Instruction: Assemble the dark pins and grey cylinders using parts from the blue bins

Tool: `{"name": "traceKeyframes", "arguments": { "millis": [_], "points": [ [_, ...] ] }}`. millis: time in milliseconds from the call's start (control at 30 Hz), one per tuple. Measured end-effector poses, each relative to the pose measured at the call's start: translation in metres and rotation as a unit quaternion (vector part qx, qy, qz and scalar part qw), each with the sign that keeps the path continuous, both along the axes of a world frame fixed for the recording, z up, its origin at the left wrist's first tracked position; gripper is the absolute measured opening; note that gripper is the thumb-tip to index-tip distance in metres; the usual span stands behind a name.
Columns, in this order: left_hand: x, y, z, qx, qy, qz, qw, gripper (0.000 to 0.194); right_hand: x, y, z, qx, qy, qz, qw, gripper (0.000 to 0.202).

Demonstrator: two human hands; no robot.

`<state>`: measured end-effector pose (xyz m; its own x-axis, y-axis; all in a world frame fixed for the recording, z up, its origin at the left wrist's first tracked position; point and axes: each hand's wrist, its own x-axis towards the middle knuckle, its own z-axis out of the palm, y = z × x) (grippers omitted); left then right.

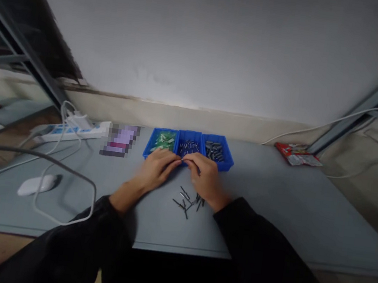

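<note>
— Small dark pins (188, 200): loose in a scattered heap on the grey tabletop (288, 205), just in front of the wrists. More in the middle blue bin (188, 147).

— And the hands?

— Left hand (156, 168) and right hand (205, 175) together at the near edge of the middle bin, fingertips meeting, pinched on something tiny between them; too small to tell what.

— Other bins?

— Three in a row, touching. Left blue bin (163, 142) with pale green pieces, right blue bin (216, 151) with thicker grey parts.

— Rest of the surface?

— White power strip (72, 130) far left with white cables looping off it. White mouse (37, 184) near the left front edge, inside a cable loop. Red packet (297, 154) at the far right corner.

— Room?

— Plain pale wall (209, 42) straight behind the tabletop. Slanted grey metal struts (363, 115) at both sides. Dim, bluish light.
</note>
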<state>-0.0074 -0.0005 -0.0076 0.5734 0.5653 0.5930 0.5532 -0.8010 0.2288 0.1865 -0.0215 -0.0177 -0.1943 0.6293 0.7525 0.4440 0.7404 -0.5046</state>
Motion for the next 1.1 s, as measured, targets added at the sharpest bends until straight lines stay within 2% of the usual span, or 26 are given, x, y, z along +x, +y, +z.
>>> {"name": "traceKeyframes", "arguments": {
  "millis": [100, 167, 233, 267, 333, 367, 400, 433, 500, 567, 733, 833, 1000, 1100],
  "points": [
    [0.001, 0.001, 0.000, 0.020, -0.003, -0.005, 1.000, 0.028, 0.000, 0.001, -0.002, -0.004, -0.002, 0.009, 1.000, 0.022],
    [0.001, 0.001, 0.002, 0.018, 0.000, 0.000, 1.000, 0.026, 0.000, 0.001, -0.003, -0.022, 0.017, -0.017, 0.999, 0.023],
    [0.000, 0.000, 0.004, 0.035, -0.008, -0.007, 0.999, 0.025, 0.000, 0.000, -0.003, -0.007, 0.000, 0.009, 1.000, 0.022],
    [0.000, -0.001, 0.005, 0.038, -0.002, -0.011, 0.999, 0.024, 0.001, -0.001, -0.002, -0.010, 0.005, -0.006, 1.000, 0.021],
    [-0.001, -0.003, 0.007, 0.022, 0.000, 0.011, 1.000, 0.025, 0.001, -0.003, 0.000, -0.018, -0.004, -0.026, 0.999, 0.024],
    [-0.002, -0.003, 0.008, 0.032, -0.012, 0.006, 0.999, 0.025, 0.002, -0.004, 0.002, 0.000, -0.020, -0.009, 1.000, 0.023],
    [-0.002, -0.004, 0.009, 0.028, -0.005, -0.001, 1.000, 0.024, 0.003, -0.005, 0.005, 0.008, -0.012, -0.023, 1.000, 0.022],
    [-0.002, -0.005, 0.009, 0.013, -0.002, 0.010, 1.000, 0.024, 0.004, -0.007, 0.007, -0.006, -0.009, -0.043, 0.999, 0.023],
    [-0.003, -0.005, 0.010, 0.008, -0.017, 0.005, 1.000, 0.024, 0.007, -0.010, 0.012, 0.006, -0.030, -0.026, 0.999, 0.024],
    [-0.004, -0.005, 0.011, -0.005, -0.022, 0.004, 1.000, 0.021, 0.009, -0.012, 0.015, -0.015, -0.010, -0.043, 0.999, 0.024],
    [-0.009, -0.003, 0.013, -0.043, -0.060, 0.014, 0.997, 0.015, 0.006, -0.011, 0.007, -0.054, -0.003, -0.043, 0.998, 0.022],
    [-0.009, -0.003, 0.012, -0.057, -0.054, 0.005, 0.997, 0.014, -0.001, -0.010, 0.005, -0.070, 0.005, -0.039, 0.997, 0.022],
    [-0.002, -0.007, 0.007, -0.062, -0.037, -0.022, 0.997, 0.015, -0.006, -0.011, 0.010, -0.043, 0.017, -0.057, 0.997, 0.028],
    [0.001, -0.006, 0.004, -0.053, -0.034, -0.017, 0.998, 0.015, -0.006, -0.009, 0.006, -0.044, 0.004, -0.041, 0.998, 0.027]
  ]
}}
